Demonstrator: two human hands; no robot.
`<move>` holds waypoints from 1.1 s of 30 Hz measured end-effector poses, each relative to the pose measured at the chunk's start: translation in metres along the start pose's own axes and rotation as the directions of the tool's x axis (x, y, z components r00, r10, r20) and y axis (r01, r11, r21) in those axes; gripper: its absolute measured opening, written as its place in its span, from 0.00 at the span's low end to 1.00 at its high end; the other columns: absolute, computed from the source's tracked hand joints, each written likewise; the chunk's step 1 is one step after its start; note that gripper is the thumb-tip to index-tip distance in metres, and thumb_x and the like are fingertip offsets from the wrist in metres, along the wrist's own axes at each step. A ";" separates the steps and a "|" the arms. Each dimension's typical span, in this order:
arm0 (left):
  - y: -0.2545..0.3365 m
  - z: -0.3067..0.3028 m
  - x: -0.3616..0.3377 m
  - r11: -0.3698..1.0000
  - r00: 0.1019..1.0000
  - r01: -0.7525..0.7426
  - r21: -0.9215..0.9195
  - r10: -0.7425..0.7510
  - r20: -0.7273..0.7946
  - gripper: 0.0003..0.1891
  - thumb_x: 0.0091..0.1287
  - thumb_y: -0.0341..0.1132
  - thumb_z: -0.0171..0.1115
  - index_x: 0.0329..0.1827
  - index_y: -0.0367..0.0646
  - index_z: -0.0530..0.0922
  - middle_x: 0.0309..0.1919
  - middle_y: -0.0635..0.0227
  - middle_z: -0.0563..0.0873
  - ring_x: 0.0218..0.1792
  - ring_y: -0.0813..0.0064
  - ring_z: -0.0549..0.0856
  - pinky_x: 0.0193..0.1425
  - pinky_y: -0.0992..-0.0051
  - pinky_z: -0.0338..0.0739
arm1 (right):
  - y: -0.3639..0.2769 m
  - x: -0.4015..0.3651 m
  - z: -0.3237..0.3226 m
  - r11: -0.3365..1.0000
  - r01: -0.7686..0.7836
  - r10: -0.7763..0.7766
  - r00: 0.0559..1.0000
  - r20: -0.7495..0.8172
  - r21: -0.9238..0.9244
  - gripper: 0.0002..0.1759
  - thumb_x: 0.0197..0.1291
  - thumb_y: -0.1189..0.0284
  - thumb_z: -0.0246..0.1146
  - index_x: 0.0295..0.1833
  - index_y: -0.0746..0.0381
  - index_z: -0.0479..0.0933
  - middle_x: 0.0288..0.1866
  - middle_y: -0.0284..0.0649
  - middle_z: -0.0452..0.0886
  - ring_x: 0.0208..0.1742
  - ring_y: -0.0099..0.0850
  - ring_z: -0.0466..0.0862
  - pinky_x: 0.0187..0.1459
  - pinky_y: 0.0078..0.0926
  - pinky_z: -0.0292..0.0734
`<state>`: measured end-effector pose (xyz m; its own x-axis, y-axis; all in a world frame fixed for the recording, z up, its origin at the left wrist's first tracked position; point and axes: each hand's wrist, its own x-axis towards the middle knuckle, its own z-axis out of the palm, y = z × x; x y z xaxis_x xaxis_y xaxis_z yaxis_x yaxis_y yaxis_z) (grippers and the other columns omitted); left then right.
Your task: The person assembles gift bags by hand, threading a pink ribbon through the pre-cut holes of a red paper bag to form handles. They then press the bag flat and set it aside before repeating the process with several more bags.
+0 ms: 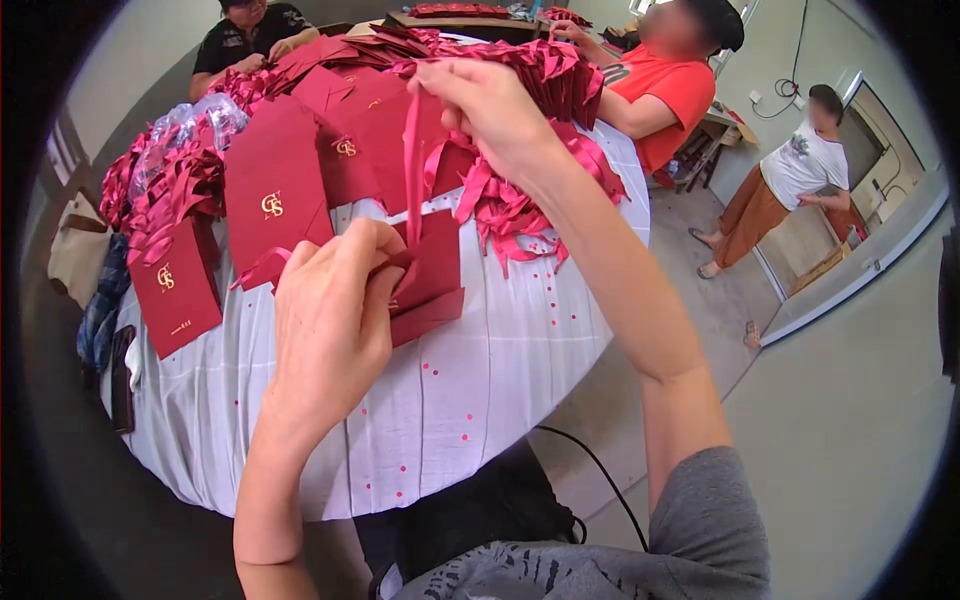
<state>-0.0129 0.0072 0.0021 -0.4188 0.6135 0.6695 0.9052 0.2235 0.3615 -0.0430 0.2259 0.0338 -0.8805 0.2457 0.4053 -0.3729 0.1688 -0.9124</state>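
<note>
My left hand (335, 300) pinches the top edge of a dark red paper bag (430, 275), tilted low over the white-covered table. Raised above it, my right hand (480, 105) grips the upper end of a pink ribbon (413, 165), which runs taut down to the bag. Behind my left hand stands a red bag with a gold logo (270, 180); a smaller one (175, 290) lies to its left. A tangle of loose pink ribbons (510, 215) lies beyond the held bag, below my right forearm.
The round table (450, 400) has small red dots scattered on its cloth. Ribboned bags (550, 75) are heaped at the back, with clear plastic (205, 120) at the left. Two people sit across the table, hands near the bags; another person stands at the right.
</note>
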 end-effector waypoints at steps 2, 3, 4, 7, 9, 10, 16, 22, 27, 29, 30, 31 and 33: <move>-0.001 0.001 0.000 1.000 1.000 -0.020 0.022 0.020 -0.016 0.09 0.56 0.19 0.58 0.37 0.39 0.71 0.28 0.62 0.81 0.30 0.64 0.80 0.35 0.69 0.64 | 0.011 -0.012 -0.003 0.931 -0.194 0.128 0.967 0.219 0.310 0.16 0.66 0.60 0.58 0.39 0.62 0.79 0.26 0.26 0.74 0.27 0.15 0.70 0.28 0.16 0.65; -0.001 0.002 -0.001 0.999 0.999 -0.038 0.037 0.039 -0.025 0.08 0.56 0.19 0.57 0.38 0.38 0.72 0.28 0.62 0.81 0.30 0.64 0.79 0.35 0.69 0.64 | 0.009 -0.024 -0.002 0.832 -0.378 0.241 0.906 0.348 0.407 0.17 0.66 0.57 0.58 0.40 0.62 0.79 0.28 0.26 0.74 0.29 0.15 0.71 0.28 0.16 0.64; -0.002 0.001 -0.002 1.000 1.000 0.003 0.015 -0.003 0.014 0.06 0.60 0.20 0.57 0.39 0.38 0.74 0.31 0.60 0.81 0.30 0.61 0.74 0.38 0.70 0.65 | 0.017 -0.030 -0.006 0.841 -0.412 0.205 0.842 0.499 0.350 0.20 0.65 0.54 0.58 0.44 0.61 0.79 0.34 0.26 0.78 0.32 0.14 0.73 0.31 0.16 0.68; -0.003 0.001 -0.001 0.997 0.999 -0.036 0.061 0.036 0.009 0.07 0.59 0.22 0.59 0.39 0.39 0.73 0.28 0.63 0.81 0.30 0.65 0.79 0.36 0.69 0.64 | 0.034 -0.054 -0.007 0.926 -0.338 0.183 0.793 0.581 0.169 0.23 0.65 0.61 0.60 0.57 0.68 0.74 0.51 0.39 0.81 0.54 0.26 0.79 0.58 0.25 0.72; 0.001 0.000 0.000 0.997 0.999 -0.045 0.065 0.044 0.017 0.08 0.59 0.24 0.61 0.39 0.39 0.73 0.27 0.63 0.81 0.30 0.65 0.78 0.36 0.69 0.64 | 0.030 -0.057 -0.008 0.932 -0.315 0.161 0.806 0.569 0.181 0.21 0.64 0.65 0.61 0.56 0.68 0.75 0.51 0.39 0.81 0.53 0.25 0.79 0.57 0.24 0.72; 0.002 -0.001 0.001 0.996 0.998 -0.053 0.069 0.052 0.019 0.08 0.59 0.26 0.62 0.39 0.39 0.73 0.26 0.64 0.81 0.29 0.65 0.77 0.36 0.69 0.64 | 0.023 -0.058 -0.007 0.939 -0.288 0.138 0.816 0.561 0.188 0.19 0.63 0.68 0.63 0.55 0.68 0.76 0.50 0.39 0.81 0.53 0.25 0.79 0.57 0.23 0.73; -0.002 0.005 -0.001 0.987 0.998 -0.056 0.150 0.051 0.034 0.06 0.58 0.27 0.63 0.36 0.39 0.74 0.24 0.63 0.79 0.27 0.65 0.76 0.36 0.69 0.63 | 0.017 -0.068 0.010 0.983 -0.110 0.048 0.929 0.366 0.149 0.08 0.57 0.75 0.66 0.42 0.67 0.81 0.40 0.35 0.81 0.46 0.22 0.79 0.50 0.20 0.73; -0.003 0.006 -0.002 0.980 0.996 -0.086 0.181 0.087 0.006 0.06 0.57 0.26 0.62 0.35 0.40 0.74 0.20 0.66 0.77 0.26 0.68 0.77 0.34 0.69 0.63 | 0.023 -0.078 0.019 0.939 -0.145 0.043 0.949 0.311 0.313 0.08 0.60 0.74 0.64 0.44 0.66 0.81 0.43 0.33 0.82 0.45 0.20 0.78 0.50 0.19 0.72; -0.008 0.002 -0.001 0.985 0.999 -0.048 0.164 0.046 0.017 0.04 0.60 0.26 0.60 0.35 0.40 0.74 0.23 0.62 0.78 0.28 0.63 0.77 0.36 0.67 0.65 | 0.015 -0.081 0.023 0.999 -0.012 0.004 0.982 0.188 0.044 0.07 0.61 0.75 0.63 0.42 0.67 0.80 0.38 0.35 0.84 0.41 0.20 0.81 0.47 0.17 0.74; -0.020 -0.004 0.001 0.993 0.999 -0.005 -0.120 0.001 -0.034 0.03 0.61 0.24 0.58 0.37 0.38 0.74 0.28 0.58 0.79 0.31 0.58 0.78 0.39 0.65 0.68 | 0.019 -0.084 0.038 0.994 0.089 -0.091 0.995 0.033 0.065 0.07 0.60 0.74 0.65 0.33 0.67 0.79 0.31 0.28 0.81 0.34 0.14 0.75 0.37 0.14 0.71; -0.018 -0.013 0.002 0.951 0.988 0.112 -0.289 -0.138 -0.070 0.04 0.63 0.22 0.55 0.39 0.38 0.75 0.31 0.56 0.79 0.34 0.56 0.78 0.41 0.66 0.72 | 0.025 -0.082 0.039 0.995 0.090 -0.091 0.996 0.016 0.039 0.07 0.60 0.74 0.65 0.33 0.67 0.79 0.31 0.29 0.81 0.33 0.14 0.75 0.37 0.14 0.71; -0.026 -0.022 0.004 0.985 0.984 0.032 -0.172 -0.061 -0.167 0.06 0.63 0.21 0.55 0.41 0.37 0.76 0.32 0.57 0.80 0.35 0.59 0.79 0.40 0.70 0.73 | 0.030 -0.081 0.036 0.996 0.089 -0.089 0.996 -0.003 0.013 0.07 0.60 0.74 0.64 0.32 0.67 0.79 0.32 0.29 0.82 0.33 0.14 0.75 0.37 0.14 0.71; -0.032 -0.039 -0.002 0.979 0.944 0.115 -0.171 -0.161 -0.287 0.04 0.63 0.21 0.56 0.38 0.35 0.77 0.32 0.60 0.81 0.34 0.66 0.80 0.42 0.73 0.73 | 0.033 -0.079 0.031 0.994 0.103 -0.102 0.995 -0.014 0.024 0.07 0.63 0.76 0.61 0.43 0.68 0.79 0.37 0.34 0.83 0.41 0.20 0.81 0.47 0.16 0.74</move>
<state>-0.0439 -0.0310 0.0146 -0.5616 0.3262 0.7604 0.8255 0.1596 0.5413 0.0050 0.1823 -0.0296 -0.8336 0.2403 0.4973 -0.4683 0.1697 -0.8671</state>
